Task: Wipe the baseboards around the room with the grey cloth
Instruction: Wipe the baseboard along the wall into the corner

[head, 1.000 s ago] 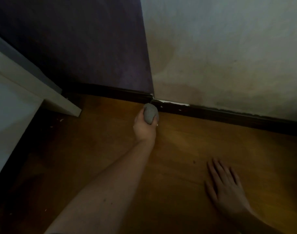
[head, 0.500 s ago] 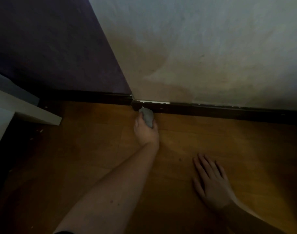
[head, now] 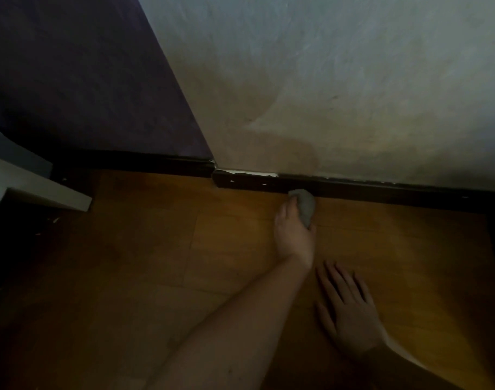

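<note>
Grey cloth (head: 305,206): bunched, centre of frame; top edge touching dark baseboard (head: 381,191)
Left hand (head: 294,230): fingers curled round cloth, gripping it
Right hand (head: 347,313): lower right; fingers straight, flat on wooden floor (head: 145,249)

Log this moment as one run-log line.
left hand: holds cloth against dark baseboard, right of corner | right hand: flat on wood floor | white furniture: far left
</note>
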A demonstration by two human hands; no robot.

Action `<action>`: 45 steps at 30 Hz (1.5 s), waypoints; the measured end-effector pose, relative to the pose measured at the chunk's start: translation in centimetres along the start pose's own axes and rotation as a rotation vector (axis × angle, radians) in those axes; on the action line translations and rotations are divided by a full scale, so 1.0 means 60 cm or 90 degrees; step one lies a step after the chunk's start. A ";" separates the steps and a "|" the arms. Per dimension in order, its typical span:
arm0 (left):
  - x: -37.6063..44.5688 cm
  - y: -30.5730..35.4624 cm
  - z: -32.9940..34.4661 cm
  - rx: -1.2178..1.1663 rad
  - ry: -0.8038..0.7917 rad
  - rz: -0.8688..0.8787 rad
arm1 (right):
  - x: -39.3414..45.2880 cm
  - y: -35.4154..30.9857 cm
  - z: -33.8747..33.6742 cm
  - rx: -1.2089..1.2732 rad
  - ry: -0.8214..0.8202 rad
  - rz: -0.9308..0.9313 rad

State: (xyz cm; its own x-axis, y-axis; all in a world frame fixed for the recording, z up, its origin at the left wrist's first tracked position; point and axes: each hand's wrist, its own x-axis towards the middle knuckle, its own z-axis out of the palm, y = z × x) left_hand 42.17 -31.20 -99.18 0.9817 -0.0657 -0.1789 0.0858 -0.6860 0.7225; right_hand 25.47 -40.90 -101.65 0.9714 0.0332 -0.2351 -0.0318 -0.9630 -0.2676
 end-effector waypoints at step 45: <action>0.012 -0.018 -0.010 -0.026 0.117 -0.068 | -0.086 0.065 0.008 0.024 0.017 0.094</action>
State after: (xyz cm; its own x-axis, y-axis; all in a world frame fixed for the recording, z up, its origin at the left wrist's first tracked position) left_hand 42.87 -30.06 -99.69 0.9808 0.1423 -0.1337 0.1945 -0.6517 0.7332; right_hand 20.21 -44.72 -101.94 0.9614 -0.1156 -0.2498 -0.1832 -0.9460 -0.2673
